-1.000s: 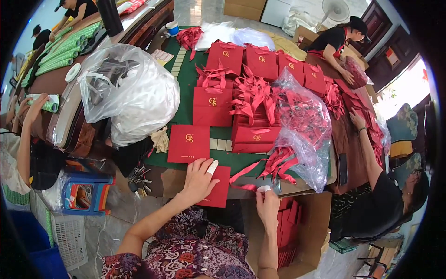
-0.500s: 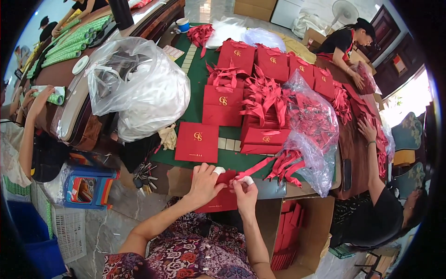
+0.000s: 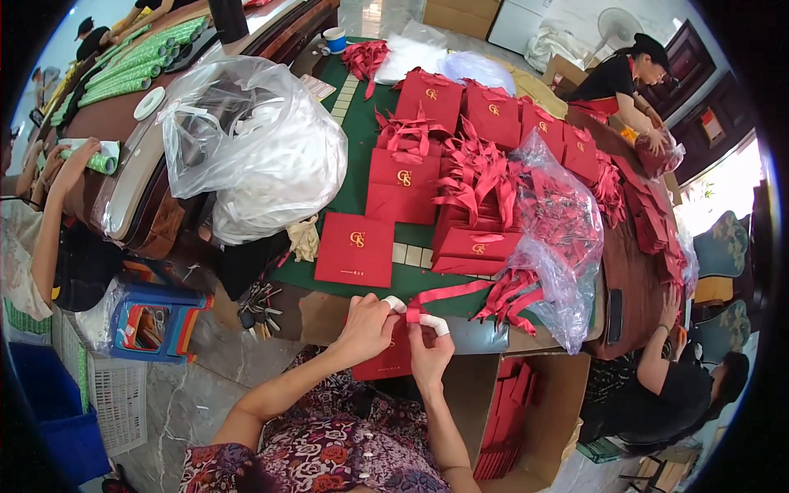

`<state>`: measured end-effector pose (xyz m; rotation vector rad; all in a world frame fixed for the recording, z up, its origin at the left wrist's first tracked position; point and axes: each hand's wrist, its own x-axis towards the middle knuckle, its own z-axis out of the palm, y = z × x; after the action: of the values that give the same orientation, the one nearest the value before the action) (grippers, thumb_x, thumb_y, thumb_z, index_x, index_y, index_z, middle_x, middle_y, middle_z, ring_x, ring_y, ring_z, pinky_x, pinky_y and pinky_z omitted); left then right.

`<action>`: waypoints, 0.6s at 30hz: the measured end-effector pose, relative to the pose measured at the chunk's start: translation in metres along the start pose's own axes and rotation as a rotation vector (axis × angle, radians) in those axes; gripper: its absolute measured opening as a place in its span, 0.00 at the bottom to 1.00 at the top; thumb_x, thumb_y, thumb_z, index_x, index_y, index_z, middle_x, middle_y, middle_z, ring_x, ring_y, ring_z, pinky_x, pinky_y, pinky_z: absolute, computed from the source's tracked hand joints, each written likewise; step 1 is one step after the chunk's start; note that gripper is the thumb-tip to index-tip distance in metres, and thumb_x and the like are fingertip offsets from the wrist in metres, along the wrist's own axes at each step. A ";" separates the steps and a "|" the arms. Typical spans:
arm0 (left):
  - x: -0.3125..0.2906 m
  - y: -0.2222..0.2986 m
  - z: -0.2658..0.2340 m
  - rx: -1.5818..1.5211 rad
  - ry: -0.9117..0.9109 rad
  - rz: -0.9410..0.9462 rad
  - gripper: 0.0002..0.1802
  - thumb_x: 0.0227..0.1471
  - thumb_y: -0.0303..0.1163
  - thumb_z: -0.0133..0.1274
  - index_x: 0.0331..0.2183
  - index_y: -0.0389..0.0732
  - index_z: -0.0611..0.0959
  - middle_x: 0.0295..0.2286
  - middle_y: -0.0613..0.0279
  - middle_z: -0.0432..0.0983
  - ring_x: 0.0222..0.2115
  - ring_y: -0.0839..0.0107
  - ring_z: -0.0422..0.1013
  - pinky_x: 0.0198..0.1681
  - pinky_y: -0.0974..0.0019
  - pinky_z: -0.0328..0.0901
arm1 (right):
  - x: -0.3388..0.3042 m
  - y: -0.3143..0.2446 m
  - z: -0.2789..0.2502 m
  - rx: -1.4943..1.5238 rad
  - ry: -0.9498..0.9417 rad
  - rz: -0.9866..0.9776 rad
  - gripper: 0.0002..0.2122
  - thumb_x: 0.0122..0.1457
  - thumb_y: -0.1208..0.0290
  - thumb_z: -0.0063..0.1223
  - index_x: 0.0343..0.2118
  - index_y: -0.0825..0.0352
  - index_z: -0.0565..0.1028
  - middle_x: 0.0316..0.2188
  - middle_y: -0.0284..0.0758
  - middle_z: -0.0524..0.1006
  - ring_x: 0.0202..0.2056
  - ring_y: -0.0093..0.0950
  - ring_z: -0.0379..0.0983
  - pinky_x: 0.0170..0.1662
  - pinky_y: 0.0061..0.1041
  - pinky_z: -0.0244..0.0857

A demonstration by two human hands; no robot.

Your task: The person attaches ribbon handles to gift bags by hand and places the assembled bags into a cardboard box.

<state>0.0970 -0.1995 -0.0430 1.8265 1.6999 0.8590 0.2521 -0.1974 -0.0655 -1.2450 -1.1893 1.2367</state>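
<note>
Your two hands meet at the near edge of the tabletop (image 3: 292, 285), just in front of your body. Your right hand (image 3: 431, 353) has its fingers closed on a red ribbon (image 3: 452, 292), apparently pinching it near its end to control it. Your left hand (image 3: 366, 327) has bent fingers meeting the same end; whether they grip it, you cannot tell from here. White wraps (image 3: 441, 326) cover some fingertips, perhaps as protection. The ribbon runs right to a loose ribbon bunch (image 3: 511, 297), which probably lies there for easy reach. A red bag (image 3: 385, 363) lies under your hands, partly hidden. Beyond your left hand, another flat red bag (image 3: 355, 248) lies face up, just short of the standing red bags (image 3: 403, 185).
</note>
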 end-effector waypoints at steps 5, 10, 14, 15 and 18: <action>0.002 0.002 -0.001 -0.093 -0.039 -0.026 0.09 0.52 0.29 0.54 0.37 0.40 0.82 0.26 0.57 0.76 0.32 0.57 0.71 0.40 0.56 0.59 | 0.002 0.008 -0.002 -0.160 0.026 -0.114 0.08 0.57 0.80 0.60 0.39 0.68 0.76 0.31 0.34 0.80 0.32 0.22 0.76 0.38 0.23 0.71; 0.003 -0.001 -0.001 -0.150 -0.057 -0.071 0.09 0.52 0.29 0.53 0.37 0.40 0.82 0.25 0.54 0.76 0.31 0.55 0.71 0.41 0.55 0.59 | -0.002 0.006 0.000 -0.353 0.051 -0.431 0.09 0.52 0.83 0.61 0.35 0.65 0.75 0.36 0.39 0.78 0.35 0.32 0.78 0.37 0.27 0.72; 0.002 -0.011 0.007 -0.219 -0.033 -0.068 0.11 0.50 0.25 0.53 0.38 0.35 0.82 0.24 0.52 0.77 0.24 0.58 0.74 0.30 0.58 0.66 | -0.004 0.016 0.001 -0.387 0.066 -0.486 0.11 0.51 0.84 0.62 0.36 0.65 0.75 0.37 0.38 0.77 0.34 0.32 0.77 0.36 0.27 0.72; 0.001 -0.013 0.008 -0.219 -0.034 -0.067 0.11 0.50 0.25 0.53 0.38 0.35 0.82 0.24 0.52 0.77 0.24 0.58 0.74 0.30 0.58 0.66 | -0.004 0.019 0.001 -0.398 0.062 -0.513 0.12 0.50 0.84 0.62 0.37 0.65 0.75 0.37 0.38 0.77 0.34 0.32 0.77 0.36 0.27 0.72; 0.000 -0.011 0.006 -0.183 -0.010 -0.057 0.12 0.50 0.23 0.52 0.39 0.34 0.82 0.25 0.50 0.79 0.24 0.61 0.77 0.28 0.63 0.69 | -0.005 0.019 0.002 -0.416 0.043 -0.585 0.14 0.49 0.85 0.63 0.39 0.64 0.76 0.37 0.37 0.77 0.33 0.33 0.77 0.35 0.27 0.72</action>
<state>0.0935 -0.1986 -0.0549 1.6507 1.6026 0.9473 0.2504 -0.2031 -0.0841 -1.0830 -1.6811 0.5445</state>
